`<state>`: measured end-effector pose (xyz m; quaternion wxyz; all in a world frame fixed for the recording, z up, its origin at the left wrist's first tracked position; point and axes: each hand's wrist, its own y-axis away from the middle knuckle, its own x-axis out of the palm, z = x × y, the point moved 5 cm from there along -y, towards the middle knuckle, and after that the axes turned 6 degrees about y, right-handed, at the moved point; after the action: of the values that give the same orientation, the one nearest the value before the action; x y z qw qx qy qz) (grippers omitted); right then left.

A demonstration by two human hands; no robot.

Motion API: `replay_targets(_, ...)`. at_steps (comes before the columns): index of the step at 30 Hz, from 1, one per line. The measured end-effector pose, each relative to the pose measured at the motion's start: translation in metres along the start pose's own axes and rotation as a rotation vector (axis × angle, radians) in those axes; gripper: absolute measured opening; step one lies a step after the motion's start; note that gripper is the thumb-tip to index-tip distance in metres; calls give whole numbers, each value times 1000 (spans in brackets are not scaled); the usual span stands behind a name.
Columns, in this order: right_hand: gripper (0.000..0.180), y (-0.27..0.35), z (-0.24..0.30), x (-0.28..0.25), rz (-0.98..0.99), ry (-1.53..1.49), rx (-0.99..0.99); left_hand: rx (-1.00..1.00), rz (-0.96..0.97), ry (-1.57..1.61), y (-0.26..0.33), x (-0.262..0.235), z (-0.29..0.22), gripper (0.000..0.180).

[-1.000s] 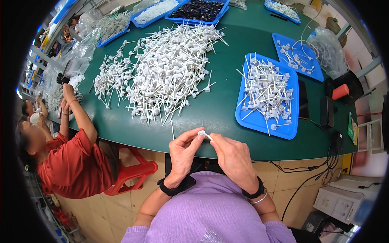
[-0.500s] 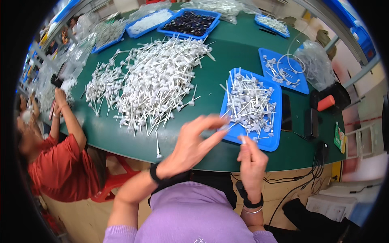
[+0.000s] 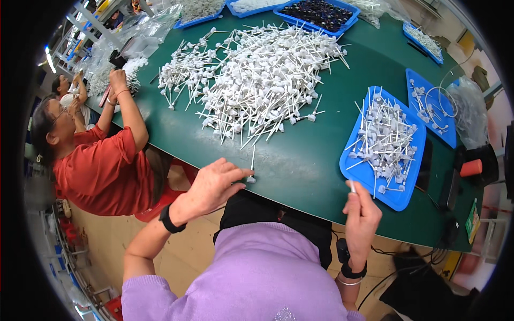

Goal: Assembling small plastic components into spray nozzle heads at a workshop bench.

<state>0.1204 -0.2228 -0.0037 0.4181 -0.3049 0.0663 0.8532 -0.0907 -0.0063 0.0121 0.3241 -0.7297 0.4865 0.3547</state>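
Note:
My left hand [image 3: 214, 184] is over the front of the green table, thumb and fingers apart. Its index fingertip meets or overlaps a lone white piece [image 3: 252, 167] with a thin stem and a wider end; contact is hard to tell. My right hand [image 3: 363, 214] is closed in a pinch around a small white cylindrical piece [image 3: 352, 186], by the near left corner of a blue tray [image 3: 350, 170]. In that tray lies a heap of similar stemmed white pieces [image 3: 385, 136]. Beyond my left hand spreads a large pile of the same pieces [image 3: 267, 80].
A second blue tray [image 3: 448, 136] holds a few pieces and a looped tube. Dark parts fill a blue tray [image 3: 345, 27] at the back. A co-worker in a red shirt [image 3: 107, 176] sits at the left. A red cylinder [image 3: 471, 168] and clear bags stand far right.
My left hand has moved left, away from the blue tray, to the lone stemmed piece. My right hand keeps its pinch near the tray. The whole view has swung left.

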Motion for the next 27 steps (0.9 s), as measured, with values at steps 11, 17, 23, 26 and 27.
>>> replay_targets(11,19,1,33,32,98,37,-262,-248,-79,543,-9,33,18,13)
replay_targets(17,20,-6,43,24,100,7,-207,-450,-187,1305,-39,61,-11,22)
replay_targets(23,22,-9,53,33,131,124,-295,-443,-166,1451,-45,75,-18,27)
replay_targets(26,24,-8,58,39,145,200,-348,-438,-187,1404,-45,78,-19,27)
replay_targets(27,24,-7,58,41,150,221,-360,-441,-196,1391,-44,79,-19,27)
